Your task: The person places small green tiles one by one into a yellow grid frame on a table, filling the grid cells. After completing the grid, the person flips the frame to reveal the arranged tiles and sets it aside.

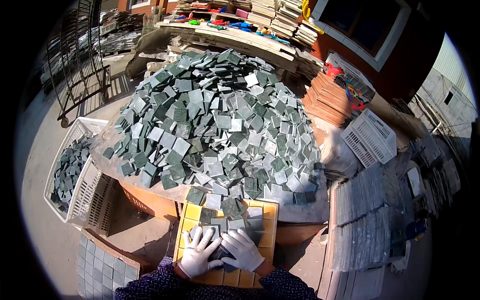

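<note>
Head view, left hand (199, 254), right hand (243, 249) pressing green tiles (226, 220), yellow grid tray (267, 226)

No packages, labels, signs, screens

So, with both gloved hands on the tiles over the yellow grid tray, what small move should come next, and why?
Probably press the tile under the left hand down into an open cell of the yellow grid tray. Both the left and the right hand already rest on loose green tiles there, and several cells look unfilled.
</note>
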Demonstrator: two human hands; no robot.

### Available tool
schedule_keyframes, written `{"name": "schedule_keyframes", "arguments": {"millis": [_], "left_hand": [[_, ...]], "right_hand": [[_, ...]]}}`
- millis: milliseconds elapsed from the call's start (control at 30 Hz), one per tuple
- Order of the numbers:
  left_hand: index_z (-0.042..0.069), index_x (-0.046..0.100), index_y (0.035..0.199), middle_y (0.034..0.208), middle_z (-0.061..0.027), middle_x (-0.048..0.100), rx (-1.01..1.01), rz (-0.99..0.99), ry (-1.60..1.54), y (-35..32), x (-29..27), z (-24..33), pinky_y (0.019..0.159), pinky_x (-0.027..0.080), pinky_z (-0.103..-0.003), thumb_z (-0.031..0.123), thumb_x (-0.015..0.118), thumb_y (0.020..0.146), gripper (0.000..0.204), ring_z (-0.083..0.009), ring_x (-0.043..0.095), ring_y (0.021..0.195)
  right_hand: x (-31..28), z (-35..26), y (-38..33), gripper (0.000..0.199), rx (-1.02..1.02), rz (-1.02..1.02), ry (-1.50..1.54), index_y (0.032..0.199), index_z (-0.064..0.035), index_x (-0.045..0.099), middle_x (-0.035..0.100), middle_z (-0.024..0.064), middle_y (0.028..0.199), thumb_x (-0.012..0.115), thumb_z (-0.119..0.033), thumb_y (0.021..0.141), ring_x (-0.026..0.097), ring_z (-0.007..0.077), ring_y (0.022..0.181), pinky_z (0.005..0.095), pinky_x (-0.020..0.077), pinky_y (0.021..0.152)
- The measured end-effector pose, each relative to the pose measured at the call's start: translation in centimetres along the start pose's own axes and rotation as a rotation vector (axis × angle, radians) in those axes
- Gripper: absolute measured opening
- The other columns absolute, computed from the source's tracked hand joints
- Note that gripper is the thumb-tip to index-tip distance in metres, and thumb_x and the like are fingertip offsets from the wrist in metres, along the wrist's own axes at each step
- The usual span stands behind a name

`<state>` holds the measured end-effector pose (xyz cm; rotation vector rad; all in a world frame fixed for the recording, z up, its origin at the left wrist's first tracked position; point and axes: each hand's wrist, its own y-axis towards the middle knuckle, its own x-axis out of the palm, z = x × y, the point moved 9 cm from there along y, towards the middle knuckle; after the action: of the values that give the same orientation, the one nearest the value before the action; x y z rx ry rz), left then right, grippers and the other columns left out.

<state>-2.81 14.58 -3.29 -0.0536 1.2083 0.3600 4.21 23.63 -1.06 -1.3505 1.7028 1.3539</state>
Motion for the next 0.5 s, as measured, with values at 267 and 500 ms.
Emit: {"name": "schedule_keyframes", "arguments": {"millis": [267, 500], "left_hand": [[0.024, 0.039, 0.145, 0.15, -0.015, 0.035, -0.04, 0.006, 0.037, 5.6, -0.1, -2.5, 0.104, 0.016, -0.071, 0.068, 0.056, 0.079, 0.081, -0.0483, 0.028, 0.136], [0.017, 0.041, 0.143, 0.147, -0.0135, 0.041, 0.041, -0.12, -0.074, 0.6, 0.2, -1.8, 0.107, 0.018, -0.069, 0.06, 0.061, 0.081, 0.079, -0.0433, 0.03, 0.138]], "right_hand": [[0.3, 4.1, 3.0, 0.043, 0.105, -0.089, -0.107, 0.115, -0.0165, 0.063, 0.05, 0.0108, 0.139, 0.068, -0.039, 0.079, 0.038, 0.0382, 0.133, 0.0533, 0.0272, 0.111], [-4.1, 8.7, 3.9, 0.042, 0.389, -0.39, 0.18, 0.12, -0.011, 0.061, 0.061, 0.0151, 0.12, 0.059, -0.036, 0.086, 0.058, 0.0325, 0.11, 0.0389, 0.0463, 0.094]]}}
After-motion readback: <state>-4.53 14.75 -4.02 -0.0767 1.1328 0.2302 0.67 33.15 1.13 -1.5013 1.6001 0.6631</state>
